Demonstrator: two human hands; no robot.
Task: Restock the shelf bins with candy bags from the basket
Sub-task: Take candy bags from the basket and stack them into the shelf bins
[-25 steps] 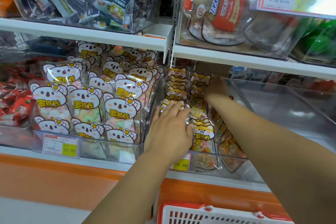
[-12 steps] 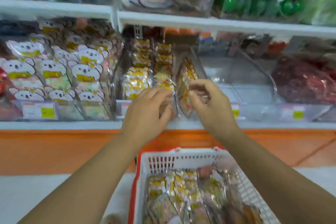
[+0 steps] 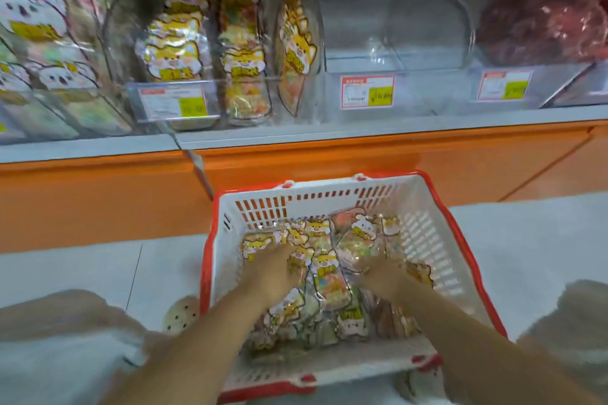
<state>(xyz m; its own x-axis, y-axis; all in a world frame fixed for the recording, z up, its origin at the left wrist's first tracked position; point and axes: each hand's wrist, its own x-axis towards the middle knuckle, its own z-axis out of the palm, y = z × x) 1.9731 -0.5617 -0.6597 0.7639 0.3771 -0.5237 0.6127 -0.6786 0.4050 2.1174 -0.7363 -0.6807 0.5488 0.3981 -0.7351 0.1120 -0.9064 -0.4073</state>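
Left hand (image 3: 273, 270): it lay palm down on the candy bags (image 3: 329, 279) at the left of the heap in the basket (image 3: 329, 204). The fingers pointed to the far side. Blur hid how far they were curled and whether they gripped a bag.
Right hand (image 3: 378, 273): it lay among the bags at the right of the heap, with its fingertips sunk into the clear wrappers. I could not tell whether it had hold of anything.
Basket: white latticed walls and a red rim. It stood on the pale floor (image 3: 65, 273), near the person and just in front of the orange shelf base (image 3: 329, 158).
Candy bags: clear packs with a yellow cartoon animal on top, lying loose and overlapping across the basket bottom.
Shelf bin (image 3: 210, 85): a clear bin on the far side, left of centre. It held rows of the same yellow-printed shelf bags (image 3: 174, 52), and a single bag (image 3: 296, 46) stood on edge at its right wall.
Neighbouring bin (image 3: 394, 26): clear-walled, just right of that one.
Left of scene: white-faced packs (image 3: 33, 10), blurred.
Far right: a bin of dark red wrapped goods (image 3: 543, 16).
Price tags (image 3: 367, 91): red-bordered with yellow patches, fixed on the bin fronts; the print was unreadable.
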